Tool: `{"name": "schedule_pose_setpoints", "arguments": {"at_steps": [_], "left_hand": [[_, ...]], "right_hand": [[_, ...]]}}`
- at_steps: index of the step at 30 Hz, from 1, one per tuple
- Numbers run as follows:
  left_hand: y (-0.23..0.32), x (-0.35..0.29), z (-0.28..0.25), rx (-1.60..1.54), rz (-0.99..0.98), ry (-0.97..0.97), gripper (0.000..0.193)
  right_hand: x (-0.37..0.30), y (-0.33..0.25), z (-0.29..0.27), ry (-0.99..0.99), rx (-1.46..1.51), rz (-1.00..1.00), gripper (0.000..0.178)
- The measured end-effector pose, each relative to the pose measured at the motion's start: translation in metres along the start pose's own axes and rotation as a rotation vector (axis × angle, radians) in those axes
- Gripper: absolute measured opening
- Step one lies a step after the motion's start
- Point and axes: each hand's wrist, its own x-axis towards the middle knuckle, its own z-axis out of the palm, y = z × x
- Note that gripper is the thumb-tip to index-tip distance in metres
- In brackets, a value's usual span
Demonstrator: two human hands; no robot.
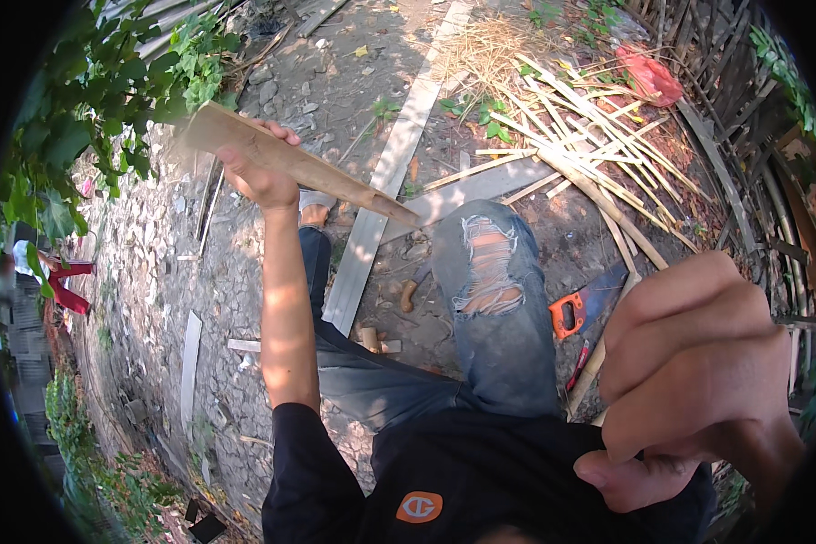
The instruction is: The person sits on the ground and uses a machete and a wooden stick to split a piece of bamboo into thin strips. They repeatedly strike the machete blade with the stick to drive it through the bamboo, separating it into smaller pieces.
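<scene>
My left hand [261, 179] is closed round a flat wooden board [313, 168], raised in front of me at the left. The board slants down to the right, its far corner near my bent knee. Close up at the lower right is my right hand [698, 372], its fingers curled in and the thumb below them. Whatever it may hold is hidden. Beside it on the ground lie a handsaw [568, 315] with an orange handle and a slim red tool [578, 364]. A wooden-handled tool [410, 294] rests between my legs, its blade hard to make out.
A long grey plank [372, 236] runs away from me, and another plank [480, 189] meets it. Split bamboo strips [598, 136] are heaped at the far right near a red plastic bag [648, 77]. Someone in red trousers [71, 286] is at the far left.
</scene>
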Motion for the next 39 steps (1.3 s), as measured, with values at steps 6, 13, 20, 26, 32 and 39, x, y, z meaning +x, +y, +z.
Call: {"name": "schedule_pose_setpoints", "arguments": {"at_steps": [6,13,20,26,32,39], "left_hand": [[-0.001,0.001,0.005,-0.063,0.016,0.050,0.082],[-0.001,0.001,0.011,-0.058,0.008,0.029,0.084],[0.000,0.003,0.023,-0.042,0.000,0.012,0.085],[-0.003,0.005,0.028,-0.045,-0.003,-0.009,0.085],[-0.001,0.007,0.043,0.018,-0.005,-0.030,0.085],[-0.010,0.013,0.038,0.056,-0.028,-0.079,0.084]], "right_hand": [[-0.001,-0.003,0.006,0.015,-0.098,0.037,0.024],[-0.005,0.002,-0.001,0.044,-0.106,-0.073,0.028],[0.001,0.002,-0.002,0.082,-0.143,-0.059,0.029],[-0.002,0.009,-0.006,0.066,-0.100,-0.039,0.026],[-0.038,0.060,0.018,0.474,0.142,-0.415,0.023],[-0.022,0.057,0.016,0.738,0.520,-1.055,0.019]]}}
